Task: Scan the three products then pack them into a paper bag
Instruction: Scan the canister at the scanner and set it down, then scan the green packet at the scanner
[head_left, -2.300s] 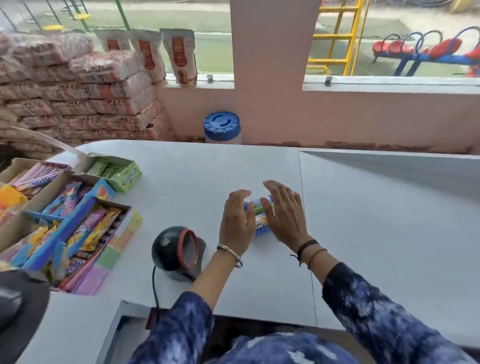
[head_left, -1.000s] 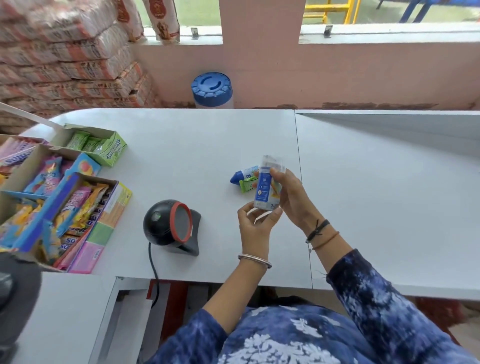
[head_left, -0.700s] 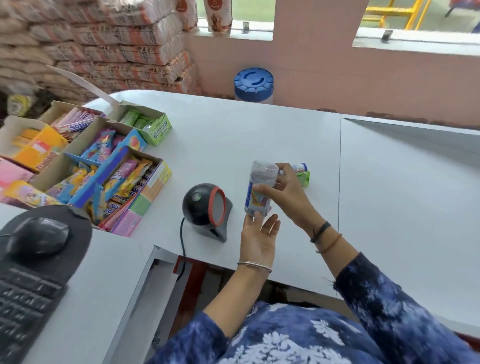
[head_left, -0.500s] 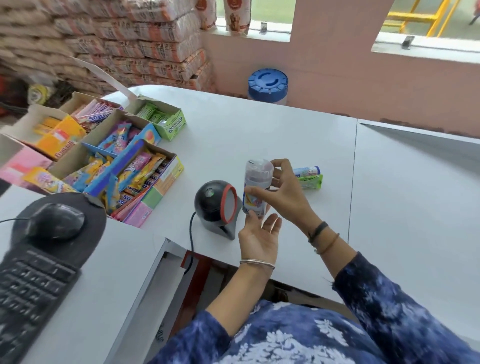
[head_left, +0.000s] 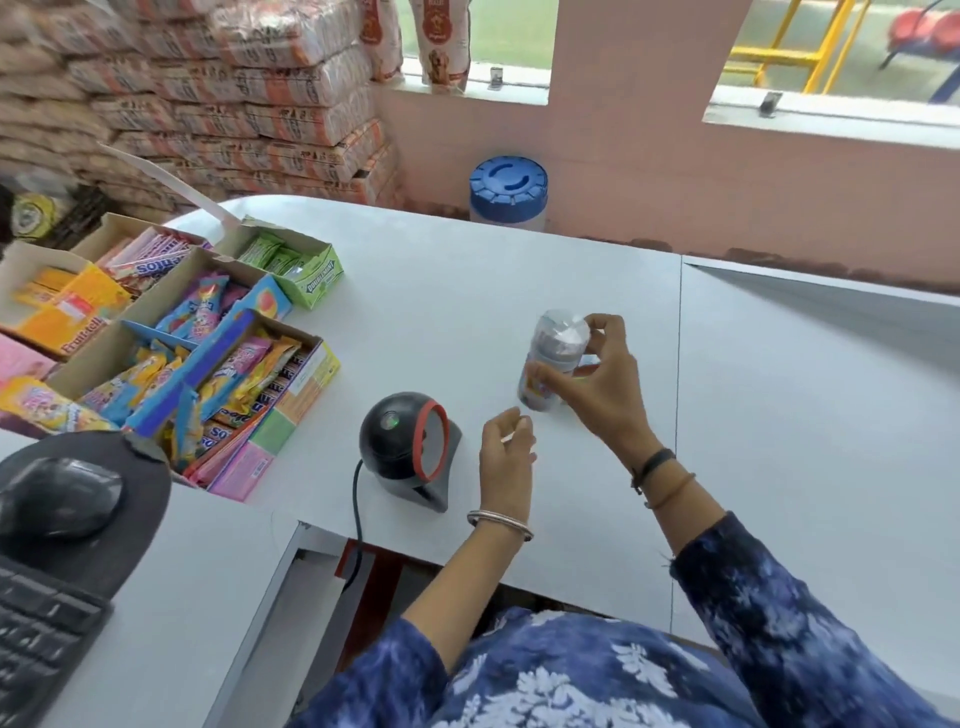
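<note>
My right hand grips a small white bottle with a clear cap and a blue label, held tilted above the white counter. The bottle is to the right of a round black barcode scanner with a red ring, whose window faces it. My left hand hovers just below the bottle with loosely curled fingers and holds nothing. The other two products lie behind my right hand, mostly hidden. No paper bag is in view.
Open cardboard boxes of sweets and gum crowd the counter's left side. A mouse on a black pad and a keyboard sit at the lower left. A blue-lidded jar stands behind the counter, stacked sacks beyond.
My left hand has come off the bottle's base and dropped slightly. My right hand still holds the bottle beside the scanner. The camera view has shifted a little.
</note>
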